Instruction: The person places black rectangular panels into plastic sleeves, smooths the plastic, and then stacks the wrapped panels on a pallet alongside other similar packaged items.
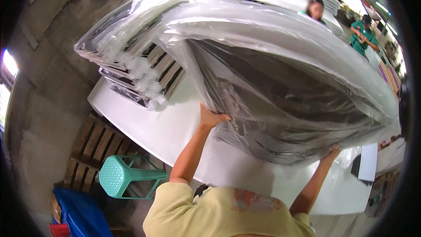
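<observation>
A large dark flat panel in clear plastic wrap (280,92) stands tilted over the table in front of me, its pale edge curving along the top. My left hand (212,116) grips its left lower side, thumb laid over the plastic. At the lower right edge my right hand (333,152) is closed on the same panel, its fingers partly hidden behind the wrap. To the left, a stack of plastic-wrapped flat pieces (136,61) with bunched film at its near ends lies on the white table (144,123).
A green plastic stool (115,177) and a wooden pallet (90,145) are at lower left, beside a blue sheet (81,215). A white and black flat piece (367,162) lies at the table's right end. Several people (363,35) work in the far right background.
</observation>
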A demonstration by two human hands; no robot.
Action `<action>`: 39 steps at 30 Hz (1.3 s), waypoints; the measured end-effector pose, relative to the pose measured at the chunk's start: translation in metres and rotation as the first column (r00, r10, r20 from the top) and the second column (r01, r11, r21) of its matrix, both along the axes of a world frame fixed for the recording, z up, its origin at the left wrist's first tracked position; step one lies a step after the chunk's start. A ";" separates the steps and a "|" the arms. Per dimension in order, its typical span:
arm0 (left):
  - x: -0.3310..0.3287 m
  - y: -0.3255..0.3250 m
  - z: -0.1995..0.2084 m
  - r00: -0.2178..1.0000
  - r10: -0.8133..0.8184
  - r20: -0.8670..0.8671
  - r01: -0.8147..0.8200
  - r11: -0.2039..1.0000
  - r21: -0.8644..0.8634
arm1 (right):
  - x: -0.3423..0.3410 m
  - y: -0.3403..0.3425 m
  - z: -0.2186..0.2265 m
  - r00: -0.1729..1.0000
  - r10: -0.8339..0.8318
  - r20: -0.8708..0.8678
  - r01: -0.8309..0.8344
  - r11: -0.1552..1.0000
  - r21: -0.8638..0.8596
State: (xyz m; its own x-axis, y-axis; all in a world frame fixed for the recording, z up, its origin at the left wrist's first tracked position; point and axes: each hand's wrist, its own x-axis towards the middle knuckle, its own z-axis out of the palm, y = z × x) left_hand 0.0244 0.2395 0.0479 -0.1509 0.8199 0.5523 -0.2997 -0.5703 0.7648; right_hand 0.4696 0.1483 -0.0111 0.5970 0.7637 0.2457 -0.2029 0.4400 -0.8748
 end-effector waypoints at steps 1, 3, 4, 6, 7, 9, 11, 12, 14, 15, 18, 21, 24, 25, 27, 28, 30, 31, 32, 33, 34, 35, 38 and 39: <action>-0.003 0.001 0.002 0.998 -0.050 -0.030 0.050 0.999 -0.011 | 0.003 -0.006 -0.007 0.997 0.040 -0.070 -0.042 0.999 -0.023; -0.009 -0.008 -0.014 0.986 -0.138 -0.089 0.120 0.976 -0.181 | 0.008 -0.010 -0.026 0.976 0.111 -0.190 -0.130 0.987 -0.090; -0.015 -0.013 -0.027 0.978 -0.177 -0.114 0.134 0.941 -0.312 | 0.007 -0.009 -0.037 0.968 0.127 -0.215 -0.153 0.982 -0.113; -0.013 -0.014 -0.065 0.993 -0.095 -0.064 0.079 0.973 -0.219 | 0.000 -0.007 -0.058 0.974 0.113 -0.195 -0.149 0.972 -0.182; -0.008 -0.012 -0.062 0.989 -0.083 -0.119 0.047 0.959 -0.278 | -0.005 -0.006 -0.068 0.982 0.086 -0.169 -0.121 0.971 -0.208; 0.000 -0.014 -0.050 0.972 -0.065 -0.224 -0.029 0.920 -0.391 | -0.013 -0.003 -0.081 0.994 0.021 -0.111 -0.047 0.970 -0.239; -0.003 -0.007 -0.065 0.977 0.059 -0.203 -0.110 0.962 -0.249 | -0.023 0.007 -0.082 0.999 -0.019 -0.044 0.007 0.968 -0.251; -0.008 -0.003 -0.067 0.960 0.120 -0.252 -0.164 0.973 -0.160 | -0.027 0.013 -0.081 0.999 -0.044 -0.002 0.042 0.966 -0.255; -0.002 0.003 -0.054 0.967 0.171 -0.190 -0.173 0.985 0.003 | -0.030 0.029 -0.072 0.985 -0.132 0.110 0.154 0.962 -0.225; -0.001 -0.005 -0.050 0.960 0.192 -0.206 -0.196 0.981 0.000 | -0.033 0.029 -0.068 0.970 -0.176 0.168 0.209 0.956 -0.205; -0.004 -0.031 -0.028 0.938 0.189 -0.291 -0.211 0.977 -0.044 | -0.045 0.027 -0.036 0.934 -0.209 0.290 0.251 0.961 -0.114; -0.019 -0.056 0.000 0.896 0.274 -0.351 -0.328 0.939 -0.103 | -0.061 0.028 0.004 0.936 -0.069 0.344 0.125 0.982 -0.141; -0.034 -0.078 0.053 0.887 0.298 -0.353 -0.358 0.926 -0.120 | -0.087 0.038 0.056 0.969 0.002 0.245 0.015 0.998 -0.068; -0.042 -0.084 0.073 0.866 0.325 -0.379 -0.392 0.913 -0.112 | -0.098 0.041 0.079 0.966 0.029 0.257 -0.015 0.998 -0.056; -0.065 -0.090 0.113 0.767 0.403 -0.500 -0.456 0.890 0.018 | -0.112 0.060 0.113 0.984 -0.041 0.175 0.069 0.986 -0.154; -0.079 -0.091 0.131 0.751 0.403 -0.524 -0.465 0.885 0.014 | -0.126 0.069 0.131 0.988 0.017 0.157 -0.001 0.995 -0.099; -0.108 -0.089 0.167 0.706 0.410 -0.577 -0.487 0.873 0.025 | -0.156 0.084 0.174 0.978 0.133 0.162 -0.132 0.991 -0.012; -0.126 -0.084 0.183 0.671 0.421 -0.610 -0.501 0.864 0.045 | -0.174 0.092 0.194 0.965 0.190 0.179 -0.197 0.980 0.018; -0.147 -0.075 0.198 0.661 0.418 -0.624 -0.506 0.862 0.041 | -0.191 0.099 0.213 0.958 0.214 0.193 -0.227 0.973 0.047; -0.170 -0.065 0.210 0.646 0.417 -0.639 -0.516 0.856 0.036 | -0.211 0.109 0.229 0.947 0.248 0.204 -0.267 0.961 0.071; -0.202 -0.052 0.226 0.651 0.413 -0.637 -0.534 0.846 0.002 | -0.234 0.117 0.246 0.935 0.284 0.214 -0.311 0.945 0.102; -0.234 -0.035 0.241 0.665 0.397 -0.632 -0.537 0.843 -0.036 | -0.258 0.120 0.259 0.924 0.303 0.233 -0.335 0.935 0.115; -0.286 -0.033 0.292 0.763 0.281 -0.582 -0.412 0.906 -0.103 | -0.322 0.133 0.290 0.894 0.357 0.271 -0.395 0.913 0.101; -0.302 -0.035 0.309 0.798 0.228 -0.558 -0.346 0.931 -0.114 | -0.342 0.137 0.298 0.885 0.372 0.280 -0.410 0.908 0.089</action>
State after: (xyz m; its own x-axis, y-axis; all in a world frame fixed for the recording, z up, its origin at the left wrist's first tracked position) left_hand -0.2771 0.2043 0.3570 -0.1316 0.8861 0.4445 0.3361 -0.3819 0.8609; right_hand 0.1275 0.2856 0.2870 0.1609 0.8681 0.4696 -0.1665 0.4928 -0.8541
